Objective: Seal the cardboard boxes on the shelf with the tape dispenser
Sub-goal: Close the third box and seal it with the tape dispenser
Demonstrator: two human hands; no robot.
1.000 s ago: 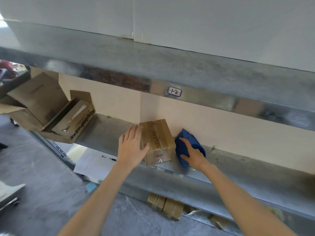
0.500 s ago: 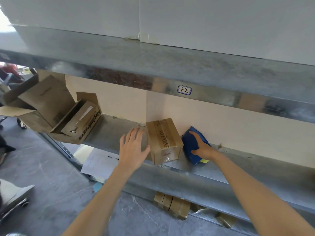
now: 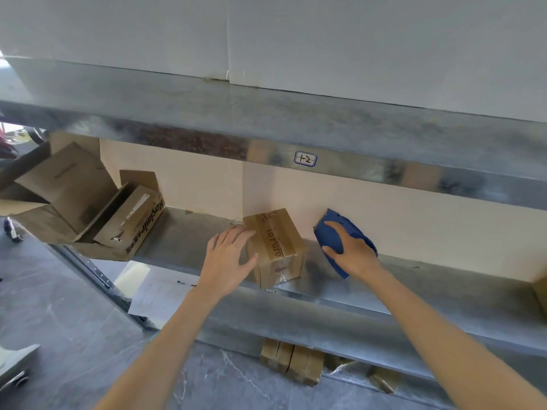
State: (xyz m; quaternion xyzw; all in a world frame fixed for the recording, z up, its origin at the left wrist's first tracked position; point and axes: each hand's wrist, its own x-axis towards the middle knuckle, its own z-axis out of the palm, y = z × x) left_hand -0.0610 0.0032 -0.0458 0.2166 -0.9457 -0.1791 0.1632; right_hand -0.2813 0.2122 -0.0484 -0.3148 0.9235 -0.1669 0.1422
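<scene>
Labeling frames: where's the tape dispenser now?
Head view, right of centre: tape dispenser on the shelf, just right of the small cardboard box, held by the right hand.

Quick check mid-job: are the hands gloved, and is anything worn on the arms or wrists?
No gloves: the left hand and right hand are bare. The left forearm and right forearm are bare too, no sleeve in view; no watch, band or ring shows.
</scene>
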